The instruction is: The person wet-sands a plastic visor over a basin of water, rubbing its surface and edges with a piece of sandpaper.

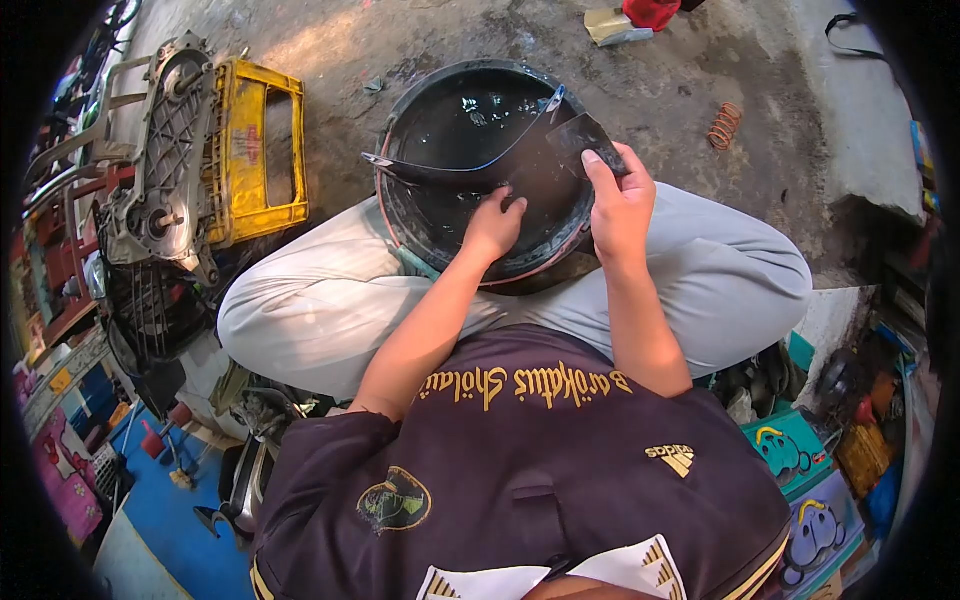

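A round black basin [398, 108] of dark water sits before my crossed legs. A dark, curved plastic panel [470, 172] with pale, shiny edges lies across it, partly in the water. My right hand [622, 200] grips the panel's right end at the basin rim, thumb on top and fingers behind. Inside the basin, my left hand [494, 225] is against the panel's lower part with its fingers curled in. Its fingertips are partly hidden, and I cannot make out what they hold.
On the left, a yellow plastic crate [255, 150] stands beside a metal engine casing [170, 150]. A copper-coloured coil spring [724, 126] lies on the concrete floor to the right. Flip-flops [785, 452] and assorted parts are at the lower right. A red item [650, 12] is at the top.
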Demonstrator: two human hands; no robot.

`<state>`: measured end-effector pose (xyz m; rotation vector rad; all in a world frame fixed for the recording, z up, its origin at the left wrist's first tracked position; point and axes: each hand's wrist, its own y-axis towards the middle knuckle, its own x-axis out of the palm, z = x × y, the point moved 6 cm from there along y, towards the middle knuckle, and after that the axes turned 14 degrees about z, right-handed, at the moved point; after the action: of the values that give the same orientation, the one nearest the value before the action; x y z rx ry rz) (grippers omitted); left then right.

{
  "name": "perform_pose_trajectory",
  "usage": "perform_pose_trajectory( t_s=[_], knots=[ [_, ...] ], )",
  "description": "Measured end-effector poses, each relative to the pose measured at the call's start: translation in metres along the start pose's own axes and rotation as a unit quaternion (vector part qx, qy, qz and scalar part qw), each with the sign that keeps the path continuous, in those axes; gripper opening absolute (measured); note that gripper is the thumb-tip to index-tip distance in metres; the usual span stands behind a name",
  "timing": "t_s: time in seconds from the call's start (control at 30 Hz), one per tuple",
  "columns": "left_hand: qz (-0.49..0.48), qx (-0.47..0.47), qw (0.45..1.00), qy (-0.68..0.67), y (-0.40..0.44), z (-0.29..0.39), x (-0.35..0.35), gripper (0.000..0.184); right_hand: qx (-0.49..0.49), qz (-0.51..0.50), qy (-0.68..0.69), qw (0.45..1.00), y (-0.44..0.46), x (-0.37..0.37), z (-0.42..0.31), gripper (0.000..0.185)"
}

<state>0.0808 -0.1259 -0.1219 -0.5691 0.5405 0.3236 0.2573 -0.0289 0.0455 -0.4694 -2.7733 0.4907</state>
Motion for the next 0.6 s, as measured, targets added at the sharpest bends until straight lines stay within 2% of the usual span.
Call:
perform_pose_trajectory(
  t_s=[0.03,0.07,0.13,0.17,0.23,0.27,0.33,0.4,0.47,0.5,0.53,0.6],
  knots=[
    [0.024,0.039,0.997,0.060,0.000,0.002,0.003,0.058,0.000,0.000,0.000,1.000,0.000,0.000,0.000,0.019],
    [0.023,0.039,0.997,0.062,0.004,0.000,0.003,0.058,-0.001,0.000,0.000,1.000,0.000,-0.001,0.000,0.020],
    [-0.079,-0.031,0.996,-0.006,0.006,0.009,0.004,0.051,0.001,0.002,-0.002,1.000,0.002,-0.004,0.003,0.020],
    [-0.080,-0.030,0.996,-0.005,0.004,0.019,0.001,0.051,0.001,0.003,-0.006,1.000,0.005,-0.006,0.003,0.020],
    [-0.053,-0.034,0.974,-0.218,-0.002,0.049,-0.014,0.044,-0.007,0.009,-0.001,1.000,0.005,-0.008,-0.002,0.020],
    [-0.056,-0.035,0.974,-0.215,-0.004,0.061,-0.021,0.044,-0.013,0.013,0.003,1.000,0.003,-0.010,-0.004,0.020],
    [-0.067,-0.046,0.935,-0.346,-0.010,0.086,-0.037,0.043,-0.001,0.016,0.007,1.000,0.003,-0.012,0.000,0.020],
    [-0.048,-0.038,0.938,-0.341,-0.016,0.082,-0.039,0.041,0.008,0.013,0.011,1.000,0.004,-0.010,0.001,0.019],
    [-0.024,0.029,0.982,-0.185,-0.022,0.070,-0.037,0.040,0.012,0.007,0.030,0.999,0.003,-0.008,0.002,0.018],
    [0.000,0.078,0.990,-0.117,-0.021,0.069,-0.037,0.043,0.011,0.007,0.031,0.999,0.003,-0.008,0.002,0.018],
    [0.000,0.078,0.990,-0.117,-0.020,0.065,-0.034,0.043,0.010,0.008,0.029,1.000,0.004,-0.008,0.002,0.018],
    [0.017,0.120,0.992,0.029,-0.021,0.064,-0.034,0.048,0.009,0.009,0.027,1.000,0.003,-0.007,0.003,0.018]
  ],
)
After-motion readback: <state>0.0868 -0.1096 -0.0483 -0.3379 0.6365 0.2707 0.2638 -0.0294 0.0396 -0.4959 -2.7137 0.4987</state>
